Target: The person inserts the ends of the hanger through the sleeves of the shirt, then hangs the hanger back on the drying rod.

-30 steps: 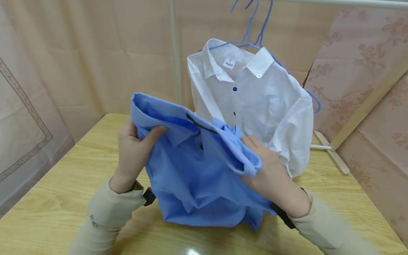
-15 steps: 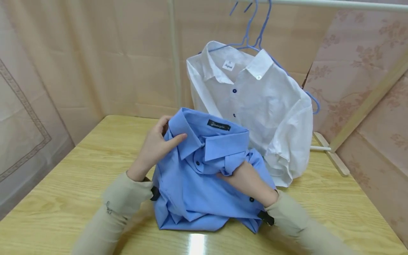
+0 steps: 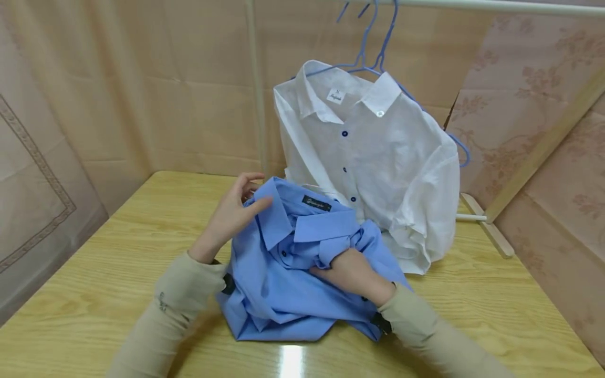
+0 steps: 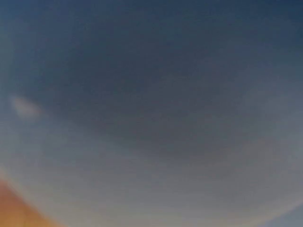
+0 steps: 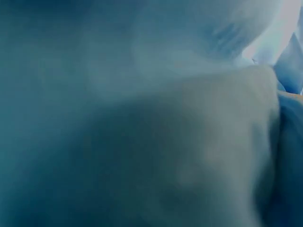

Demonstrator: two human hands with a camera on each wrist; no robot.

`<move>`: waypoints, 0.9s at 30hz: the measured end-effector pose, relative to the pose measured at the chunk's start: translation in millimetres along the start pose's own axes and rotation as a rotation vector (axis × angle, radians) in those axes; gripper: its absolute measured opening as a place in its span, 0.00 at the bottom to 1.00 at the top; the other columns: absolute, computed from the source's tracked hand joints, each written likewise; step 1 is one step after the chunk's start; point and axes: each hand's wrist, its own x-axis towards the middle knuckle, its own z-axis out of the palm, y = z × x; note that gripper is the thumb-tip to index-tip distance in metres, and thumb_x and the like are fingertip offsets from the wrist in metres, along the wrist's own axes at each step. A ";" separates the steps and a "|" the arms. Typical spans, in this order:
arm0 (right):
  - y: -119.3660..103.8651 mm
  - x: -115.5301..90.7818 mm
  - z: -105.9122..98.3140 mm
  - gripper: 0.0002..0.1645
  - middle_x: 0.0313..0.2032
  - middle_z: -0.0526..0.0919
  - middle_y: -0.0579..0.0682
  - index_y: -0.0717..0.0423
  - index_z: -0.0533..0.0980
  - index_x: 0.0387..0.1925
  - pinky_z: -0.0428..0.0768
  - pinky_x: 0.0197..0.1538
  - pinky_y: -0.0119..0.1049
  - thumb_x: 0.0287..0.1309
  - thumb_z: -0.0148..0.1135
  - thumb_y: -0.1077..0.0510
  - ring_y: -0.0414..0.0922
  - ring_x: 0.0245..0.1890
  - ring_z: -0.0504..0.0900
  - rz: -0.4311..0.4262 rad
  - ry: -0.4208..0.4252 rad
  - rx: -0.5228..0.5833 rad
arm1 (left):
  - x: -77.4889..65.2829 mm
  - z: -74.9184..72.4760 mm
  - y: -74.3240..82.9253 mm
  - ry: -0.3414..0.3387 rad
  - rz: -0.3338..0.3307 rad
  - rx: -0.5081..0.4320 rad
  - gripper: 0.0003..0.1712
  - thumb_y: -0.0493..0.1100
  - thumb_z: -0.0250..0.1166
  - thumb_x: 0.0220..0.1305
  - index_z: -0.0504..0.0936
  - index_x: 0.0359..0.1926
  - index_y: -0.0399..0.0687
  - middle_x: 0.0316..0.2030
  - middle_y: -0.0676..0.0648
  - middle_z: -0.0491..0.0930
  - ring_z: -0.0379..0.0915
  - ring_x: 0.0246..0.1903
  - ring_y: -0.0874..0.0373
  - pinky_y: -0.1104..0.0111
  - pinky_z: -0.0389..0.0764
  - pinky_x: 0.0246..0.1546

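A light blue button-up shirt (image 3: 312, 299) lies bunched on the table in the head view, its collar upright and a black label inside the neck. At the collar's left side is my left hand (image 3: 227, 218), thumb across the collar's edge and fingers extended beyond it with a gap between. My right hand (image 3: 352, 273) grips the shirt below the right side of the collar, its fingertips hidden under a fold. Blurred shirt cloth (image 4: 156, 104) covers most of the left wrist view. Close blue fabric (image 5: 71, 94) likewise fills most of the right wrist view.
Behind the blue shirt a white shirt (image 3: 373, 152) hangs on a blue hanger (image 3: 363, 52), its lower part close to the blue cloth. A white rail (image 3: 496, 6) runs overhead. A wooden stand foot (image 3: 489, 228) is at the right of the wooden table (image 3: 94, 283).
The blue shirt has come down, turning its collar from a folded-over edge to face up with the label showing. Both hands went lower with it; the left hand's fingers have loosened.
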 end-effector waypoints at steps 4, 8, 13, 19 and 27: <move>-1.6 -8.5 -7.6 0.36 0.24 0.76 0.47 0.55 0.67 0.50 0.72 0.36 0.35 0.43 0.58 0.38 0.38 0.28 0.74 -0.066 -0.083 0.004 | -1.6 1.5 -0.4 0.005 -0.076 0.106 0.27 0.61 0.52 0.54 0.70 0.49 0.50 0.34 0.47 0.74 0.67 0.32 0.55 0.64 0.68 0.33; -5.5 -19.2 -18.1 0.39 0.43 0.73 0.46 0.52 0.61 0.56 0.70 0.45 0.34 0.44 0.57 0.39 0.37 0.41 0.71 -0.166 -0.104 -0.007 | -2.3 2.1 -2.0 -0.010 -0.104 0.161 0.27 0.62 0.49 0.55 0.74 0.45 0.47 0.40 0.47 0.75 0.70 0.38 0.56 0.63 0.69 0.39; -12.7 -27.3 -36.7 0.35 0.45 0.69 0.46 0.54 0.62 0.52 0.69 0.47 0.35 0.45 0.57 0.40 0.38 0.45 0.69 -0.173 -0.069 -0.028 | -3.2 0.0 -0.7 0.008 -0.102 0.162 0.20 0.58 0.48 0.58 0.74 0.38 0.48 0.31 0.47 0.74 0.67 0.29 0.55 0.66 0.67 0.30; -21.9 -28.3 -73.2 0.24 0.37 0.70 0.41 0.47 0.67 0.37 0.69 0.40 0.34 0.47 0.51 0.35 0.38 0.38 0.70 -0.085 -0.133 0.063 | -4.2 -4.2 3.7 0.038 -0.070 0.107 0.18 0.54 0.48 0.60 0.74 0.39 0.47 0.31 0.47 0.73 0.66 0.30 0.56 0.65 0.66 0.31; -19.7 -7.3 -94.4 0.17 0.16 0.67 0.43 0.49 0.67 0.26 0.66 0.24 0.32 0.52 0.49 0.40 0.39 0.18 0.67 -0.058 0.007 0.166 | -7.2 -5.9 14.7 0.085 0.010 -0.013 0.16 0.50 0.49 0.60 0.73 0.42 0.45 0.38 0.47 0.73 0.67 0.36 0.58 0.65 0.66 0.38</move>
